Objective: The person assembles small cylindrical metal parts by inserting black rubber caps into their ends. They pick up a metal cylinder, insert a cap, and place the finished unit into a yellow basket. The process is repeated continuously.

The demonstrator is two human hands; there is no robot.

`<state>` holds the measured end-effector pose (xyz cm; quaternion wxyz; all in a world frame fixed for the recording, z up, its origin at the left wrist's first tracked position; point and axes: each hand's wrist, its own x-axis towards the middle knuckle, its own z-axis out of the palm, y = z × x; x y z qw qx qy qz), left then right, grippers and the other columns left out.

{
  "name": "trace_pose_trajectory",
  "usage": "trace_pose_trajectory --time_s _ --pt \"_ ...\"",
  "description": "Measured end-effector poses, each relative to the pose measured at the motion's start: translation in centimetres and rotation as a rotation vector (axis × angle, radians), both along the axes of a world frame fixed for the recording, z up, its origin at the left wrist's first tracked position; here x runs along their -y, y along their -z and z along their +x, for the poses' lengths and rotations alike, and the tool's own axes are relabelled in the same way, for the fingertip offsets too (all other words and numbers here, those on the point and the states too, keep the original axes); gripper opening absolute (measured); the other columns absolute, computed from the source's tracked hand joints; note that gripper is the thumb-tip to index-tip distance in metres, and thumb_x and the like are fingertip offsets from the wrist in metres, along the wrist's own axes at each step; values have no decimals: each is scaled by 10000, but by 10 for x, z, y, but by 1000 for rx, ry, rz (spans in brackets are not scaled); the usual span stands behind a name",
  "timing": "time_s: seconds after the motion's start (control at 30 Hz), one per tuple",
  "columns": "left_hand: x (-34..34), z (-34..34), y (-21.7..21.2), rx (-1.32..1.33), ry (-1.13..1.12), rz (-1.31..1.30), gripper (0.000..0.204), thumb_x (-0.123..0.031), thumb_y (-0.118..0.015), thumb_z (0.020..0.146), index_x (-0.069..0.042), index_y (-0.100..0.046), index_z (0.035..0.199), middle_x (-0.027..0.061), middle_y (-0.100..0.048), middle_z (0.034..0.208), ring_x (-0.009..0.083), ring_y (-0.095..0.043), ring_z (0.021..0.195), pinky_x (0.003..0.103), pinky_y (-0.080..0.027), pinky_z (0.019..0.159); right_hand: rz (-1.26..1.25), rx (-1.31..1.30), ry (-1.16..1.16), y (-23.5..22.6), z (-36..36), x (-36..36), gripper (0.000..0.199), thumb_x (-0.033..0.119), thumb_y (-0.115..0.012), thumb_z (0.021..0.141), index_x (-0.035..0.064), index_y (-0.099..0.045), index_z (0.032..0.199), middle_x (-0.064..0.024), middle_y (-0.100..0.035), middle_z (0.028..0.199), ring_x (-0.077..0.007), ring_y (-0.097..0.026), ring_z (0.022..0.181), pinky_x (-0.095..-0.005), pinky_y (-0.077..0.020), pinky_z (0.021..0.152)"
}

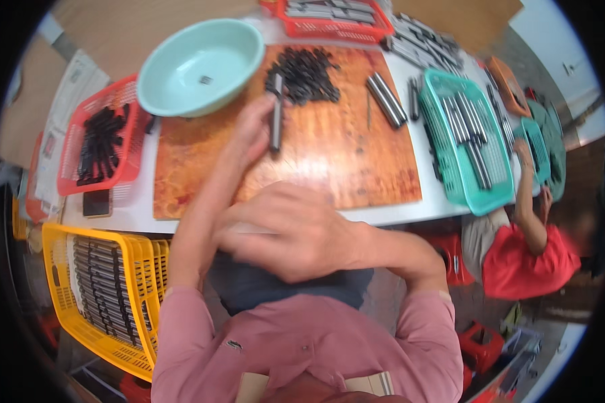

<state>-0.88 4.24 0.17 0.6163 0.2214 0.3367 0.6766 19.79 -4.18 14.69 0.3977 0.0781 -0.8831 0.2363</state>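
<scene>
Jutting past the fingers of the left hand (252,131), a slim, straight rod (277,121) was gripped along its side, its length pointed forward. A pale silver-grey strip was shown down its upper face, bordered by darker edges, and its near end was finished in black; its far end was set less clearly against the black pieces (306,75) heaped just beyond the hand. The rod was held over the wooden board (356,161); contact with the wood could not be told. Behind the gripping hand, the right hand (296,232) was blurred, and whether it was open or closed could not be told. To the left of the gripping hand, a pale turquoise basin (181,70) was placed; well to its right, thicker silver tubes (386,101) with black ends were laid.
</scene>
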Motion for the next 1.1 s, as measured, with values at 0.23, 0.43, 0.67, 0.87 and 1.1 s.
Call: trace_pose_trajectory --time_s 0.23,0.43,0.67,0.87,1.1 --pt "11 -24 15 118 14 94 408 -217 -506 1078 -12 -504 1430 104 -651 1109 193 -631 943 330 -554 863 -460 -411 -552 -67 -25 44 288 392 -704 734 154 -677 894 -30 -586 754 -247 -609 650 -411 -446 571" --pt "14 -19 13 77 -14 76 454 -264 -547 1054 -12 -509 1431 115 -650 1117 211 -629 959 338 -543 858 -190 -471 -385 -41 -45 48 202 338 -689 753 142 -685 806 -7 -574 710 -192 -568 616 -367 -402 542" --pt "14 -16 4 54 -23 103 386 -241 -560 1056 -18 -549 1371 155 -681 1136 216 -660 944 374 -568 880 -279 -468 -115 -33 -46 65 174 189 -750 736 119 -608 811 26 -577 804 -150 -553 688 -363 -391 559" --pt "17 -13 0 118 -54 63 269 -235 -449 1098 -35 -514 1266 173 -675 1075 250 -666 870 389 -574 811 -103 -260 -261 -35 -22 14 174 207 -717 743 78 -665 847 -4 -600 755 -145 -563 647 -334 -393 552" --pt "16 -13 5 257 -67 62 345 -241 -432 1099 -57 -541 1370 144 -671 1079 232 -661 928 392 -559 849 -67 130 439 -3 -20 -74 129 29 -691 852 27 -714 979 -120 -699 858 -260 -669 682 -342 -490 602"
